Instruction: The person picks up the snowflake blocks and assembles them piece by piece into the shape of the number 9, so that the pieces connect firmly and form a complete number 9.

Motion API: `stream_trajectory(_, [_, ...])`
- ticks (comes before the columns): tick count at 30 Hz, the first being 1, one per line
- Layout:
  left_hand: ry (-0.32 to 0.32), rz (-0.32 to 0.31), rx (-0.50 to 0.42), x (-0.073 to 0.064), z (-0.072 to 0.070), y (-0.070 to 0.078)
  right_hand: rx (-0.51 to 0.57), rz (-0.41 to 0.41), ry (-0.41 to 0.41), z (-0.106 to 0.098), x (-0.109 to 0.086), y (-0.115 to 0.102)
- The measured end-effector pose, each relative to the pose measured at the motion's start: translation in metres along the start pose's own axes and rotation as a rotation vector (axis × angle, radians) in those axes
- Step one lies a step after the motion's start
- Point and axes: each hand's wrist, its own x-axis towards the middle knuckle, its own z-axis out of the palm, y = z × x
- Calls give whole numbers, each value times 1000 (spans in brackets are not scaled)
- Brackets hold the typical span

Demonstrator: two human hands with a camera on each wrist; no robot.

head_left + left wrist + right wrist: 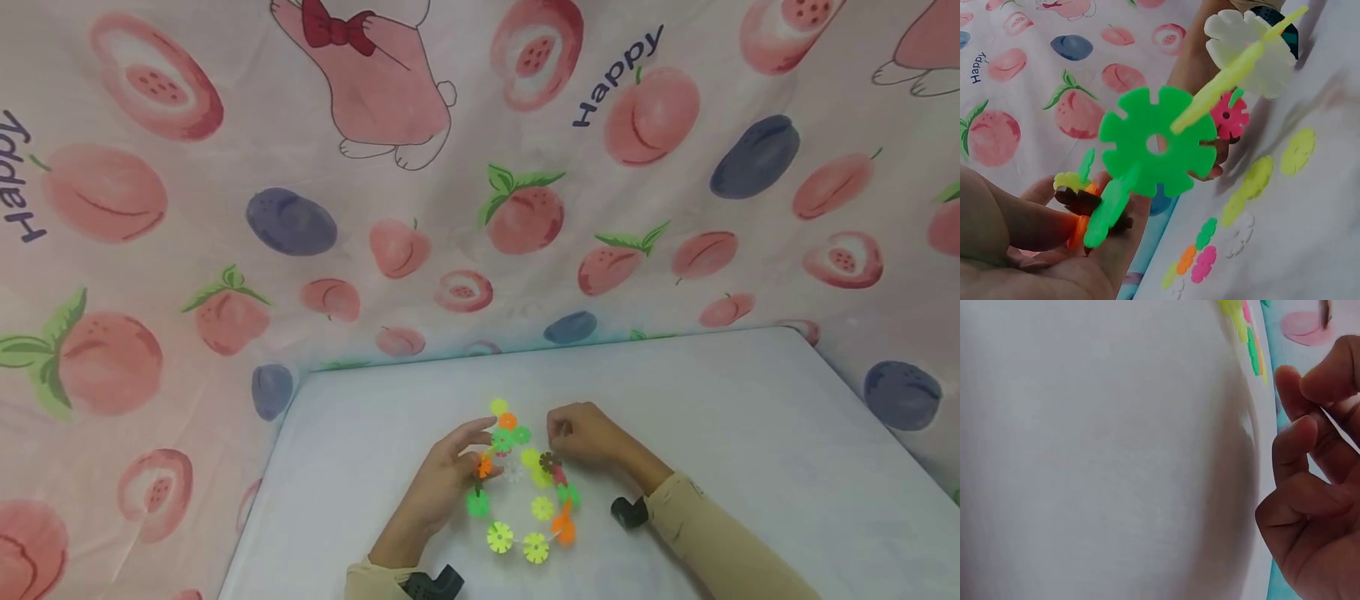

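Between thumb and fingers my left hand (442, 483) pinches a chain of slotted flower-shaped plastic discs by an orange disc (483, 465). In the left wrist view a brown disc (1079, 199) and a green disc (1159, 144) stand out from that grip. The chain curves through yellow discs (500, 537), then an orange one (564, 529), up to a brown disc (550, 461) at its right end. Just above this end is my right hand (585, 429), fingers curled. Nothing shows between its thumb and fingertips (1288, 384) in the right wrist view.
Several loose flower discs lie on the white table (712, 400), among them a yellow one (498, 407), an orange one (507, 422) and a white one (513, 472). A fruit-print cloth (420, 200) hangs behind and beside the table.
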Motion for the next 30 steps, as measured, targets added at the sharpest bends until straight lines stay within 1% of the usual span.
stream_trajectory(3, [6, -15, 10, -1, -1, 0, 8, 23, -3, 0, 0, 0])
stream_trajectory(6, [1, -27, 0, -2, -2, 0, 3, 20, -45, -1, 0, -1])
stream_trajectory(8, [-8, -31, -4, -2, -4, 0, -14, -13, -91, -2, 0, -2])
stream_trajectory(11, [-36, -24, -24, -2, -6, 0, -43, -104, -147, -3, 0, -5])
stream_trajectory(15, [-76, -11, -43, -2, -7, 0, -72, -200, -191, -2, 2, -9])
stream_trajectory(18, [-96, -12, -45, -2, -6, 1, -102, -240, -213, 0, 3, -10])
stream_trajectory(20, [-102, -12, -42, -2, -5, 1, -112, -253, -213, 1, 3, -9])
stream_trajectory(22, [-102, -16, -34, -2, -5, 1, -123, -254, -203, 2, 3, -7])
stream_trajectory(27, [-117, -21, -36, -1, -5, 1, -120, -183, -209, 2, 3, -8])
stream_trajectory(30, [-133, -23, -50, 0, -4, 0, -132, -166, -229, 2, 3, -8])
